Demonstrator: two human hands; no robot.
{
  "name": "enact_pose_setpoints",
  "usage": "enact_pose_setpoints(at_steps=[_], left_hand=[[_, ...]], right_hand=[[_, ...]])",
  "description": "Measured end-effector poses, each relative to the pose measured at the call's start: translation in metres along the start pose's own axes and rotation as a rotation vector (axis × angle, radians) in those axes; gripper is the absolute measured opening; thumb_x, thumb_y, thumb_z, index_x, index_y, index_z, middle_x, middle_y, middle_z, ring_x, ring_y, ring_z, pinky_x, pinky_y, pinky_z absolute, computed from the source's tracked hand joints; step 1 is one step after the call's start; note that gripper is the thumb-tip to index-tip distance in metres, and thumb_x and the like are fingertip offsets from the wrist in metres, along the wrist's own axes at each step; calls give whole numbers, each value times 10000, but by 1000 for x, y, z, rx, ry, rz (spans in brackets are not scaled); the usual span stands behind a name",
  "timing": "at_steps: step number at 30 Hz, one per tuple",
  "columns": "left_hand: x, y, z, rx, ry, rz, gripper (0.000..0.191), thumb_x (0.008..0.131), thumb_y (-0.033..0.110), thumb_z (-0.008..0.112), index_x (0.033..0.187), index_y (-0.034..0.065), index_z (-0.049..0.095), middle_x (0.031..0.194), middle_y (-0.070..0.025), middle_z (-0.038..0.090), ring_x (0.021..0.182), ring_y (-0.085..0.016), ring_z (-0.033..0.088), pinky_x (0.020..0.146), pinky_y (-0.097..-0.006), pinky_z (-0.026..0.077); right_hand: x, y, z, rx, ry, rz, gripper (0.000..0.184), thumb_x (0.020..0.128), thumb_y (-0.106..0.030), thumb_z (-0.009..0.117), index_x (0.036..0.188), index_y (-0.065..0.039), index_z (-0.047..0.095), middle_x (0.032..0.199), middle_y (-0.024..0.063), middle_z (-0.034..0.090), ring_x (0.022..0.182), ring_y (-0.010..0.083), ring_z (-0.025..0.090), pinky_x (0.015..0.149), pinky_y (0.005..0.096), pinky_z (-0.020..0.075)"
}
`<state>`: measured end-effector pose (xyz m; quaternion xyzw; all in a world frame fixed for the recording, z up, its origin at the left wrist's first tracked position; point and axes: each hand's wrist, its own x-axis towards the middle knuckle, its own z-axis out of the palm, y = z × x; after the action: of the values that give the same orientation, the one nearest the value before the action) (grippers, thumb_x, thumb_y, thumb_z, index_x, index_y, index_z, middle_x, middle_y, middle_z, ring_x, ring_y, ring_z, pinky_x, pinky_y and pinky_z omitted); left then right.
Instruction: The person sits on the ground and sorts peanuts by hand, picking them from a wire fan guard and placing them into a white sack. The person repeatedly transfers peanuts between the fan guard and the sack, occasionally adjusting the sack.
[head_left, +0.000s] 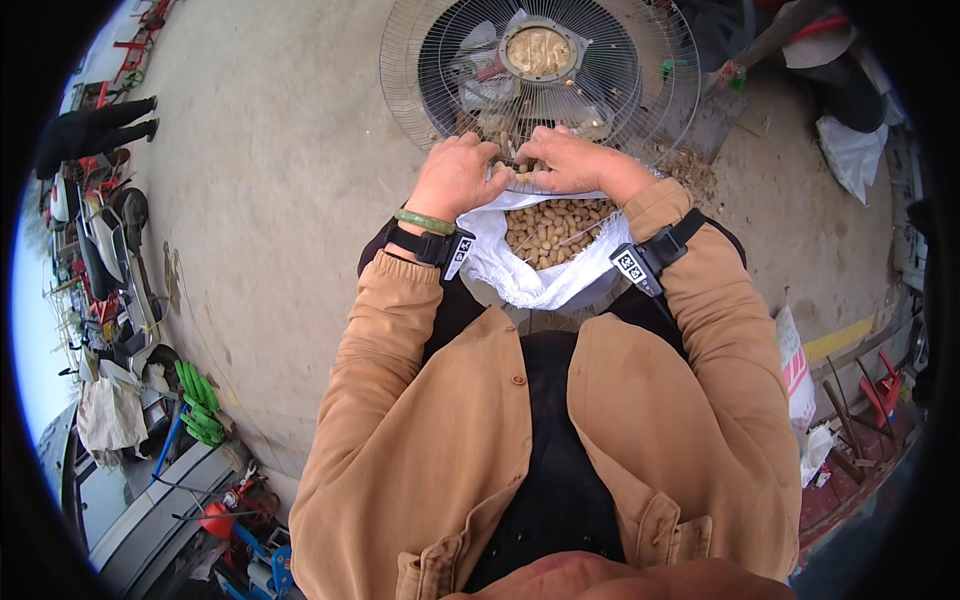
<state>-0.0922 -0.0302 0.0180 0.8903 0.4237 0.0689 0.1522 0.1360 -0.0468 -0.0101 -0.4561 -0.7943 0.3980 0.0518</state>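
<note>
A white woven sack (517, 274) with its mouth spread wide stands between my knees, holding many peanuts in their shells (551, 232). Just beyond it lies a round wire fan guard (465, 97) with a pale disc at its centre. My left hand (461, 172) rests at the guard's near edge, fingers curled down beside a few peanuts (523, 176). Close by on the right, my right hand (574, 161) bends its fingers over the same peanuts. Whether either hand grips one is unclear. Under the guard are a dark round container and some debris, partly seen through the wires.
A person in dark clothes (97, 127) is at the far left, near a parked scooter (109, 247). Green machine parts (199, 401) lie lower left. White bags (851, 154) are on the right, with a red metal frame (832, 487) lower right. Husk debris (686, 172) litters the concrete beside the guard.
</note>
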Motion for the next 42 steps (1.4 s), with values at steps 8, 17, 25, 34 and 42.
enact_pose_setpoints(at_steps=[8, 17, 25, 34, 42], left_hand=[[17, -9, 7, -172, -286, -13, 291, 823, 330, 747, 1053, 152, 751, 973, -159, 656, 956, -353, 645, 868, -454, 519], [25, -21, 15, -371, -446, 53, 281, 881, 231, 750, 1119, 94, 694, 1007, -136, 661, 951, -284, 620, 870, -392, 509], [21, -13, 5, -777, -379, -61, 228, 933, 82, 713, 1145, 26, 648, 988, -16, 625, 876, -128, 559, 830, -281, 493], [-38, 44, -19, -938, -618, 48, 350, 918, 93, 719, 1261, 81, 652, 1132, -74, 606, 1117, -205, 584, 959, -338, 503], [-14, 31, -10, -626, -190, -202, 159, 886, 182, 741, 1009, 83, 725, 872, -52, 710, 782, -214, 683, 707, -352, 543]], right_hand=[[1, -9, 8, -39, 126, 23, 378, 901, -410, 689, 1055, -70, 635, 1075, 152, 600, 1040, 384, 570, 913, 469, 477], [-4, -8, 5, 61, 101, -40, 249, 881, -216, 659, 1041, -30, 619, 1051, 171, 642, 999, 371, 636, 841, 459, 512], [5, 6, 3, 104, 102, 21, 168, 890, -155, 632, 968, -10, 664, 939, 179, 691, 930, 365, 668, 807, 459, 527], [-59, -28, -25, 465, 82, -71, 229, 941, -206, 659, 1042, -3, 684, 829, 55, 666, 721, 160, 620, 676, 340, 510], [-85, -3, -41, 111, 179, 181, 289, 877, -125, 688, 1145, -24, 657, 1026, 133, 660, 961, 287, 645, 840, 390, 513]])
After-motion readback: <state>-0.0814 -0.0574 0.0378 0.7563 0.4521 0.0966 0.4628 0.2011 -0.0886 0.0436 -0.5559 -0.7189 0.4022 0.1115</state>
